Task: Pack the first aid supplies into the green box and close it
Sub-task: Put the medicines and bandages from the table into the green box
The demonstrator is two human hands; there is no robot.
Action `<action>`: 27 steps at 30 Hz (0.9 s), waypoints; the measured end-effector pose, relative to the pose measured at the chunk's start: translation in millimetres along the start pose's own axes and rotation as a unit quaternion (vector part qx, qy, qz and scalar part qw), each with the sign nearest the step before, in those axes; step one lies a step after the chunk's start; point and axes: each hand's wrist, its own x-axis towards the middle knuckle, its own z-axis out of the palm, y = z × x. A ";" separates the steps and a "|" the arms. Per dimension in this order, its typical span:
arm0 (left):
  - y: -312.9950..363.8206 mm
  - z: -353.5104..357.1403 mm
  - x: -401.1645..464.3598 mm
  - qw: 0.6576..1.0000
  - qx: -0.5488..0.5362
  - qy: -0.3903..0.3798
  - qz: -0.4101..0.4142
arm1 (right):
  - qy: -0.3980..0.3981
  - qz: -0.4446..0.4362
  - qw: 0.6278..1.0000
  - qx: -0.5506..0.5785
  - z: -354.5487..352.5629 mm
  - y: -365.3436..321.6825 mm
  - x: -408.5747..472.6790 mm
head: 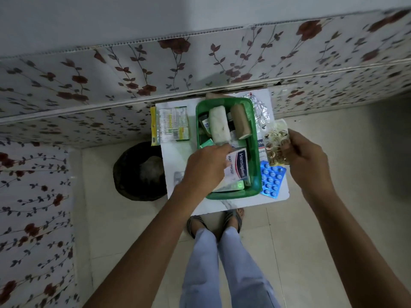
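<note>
The green box (255,138) stands open on a small white table (175,156). Inside lie a white bandage roll (219,126), a tan bandage roll (240,124), small bottles and a white Hansaplast box (238,168). My left hand (205,168) reaches into the box from the left, fingers on the Hansaplast box. My right hand (308,158) is to the right of the box and holds a clear strip of golden capsules (274,144). A blue blister pack of tablets (271,180) lies on the table by the box's right side. A pack of cotton swabs (172,124) lies left of the box.
A crumpled silver foil strip (260,107) lies behind the box on the right. A dark round bin (139,171) stands on the floor left of the table. Floral-papered walls close in behind and to the left. My legs and sandalled feet (215,221) are just under the table's near edge.
</note>
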 end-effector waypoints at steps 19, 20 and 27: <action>-81.6 34.5 -30.1 0.945 -0.171 0.156 -0.229 | -0.029 -0.114 0.989 -0.090 47.3 10.2 -3.3; -89.4 41.1 -30.9 0.953 -0.157 0.100 -0.240 | 0.021 -0.089 0.993 -0.079 41.3 17.8 -1.4; -92.5 67.0 -29.8 0.980 0.035 -0.045 -0.193 | -0.077 0.078 0.969 -0.220 35.0 90.9 2.0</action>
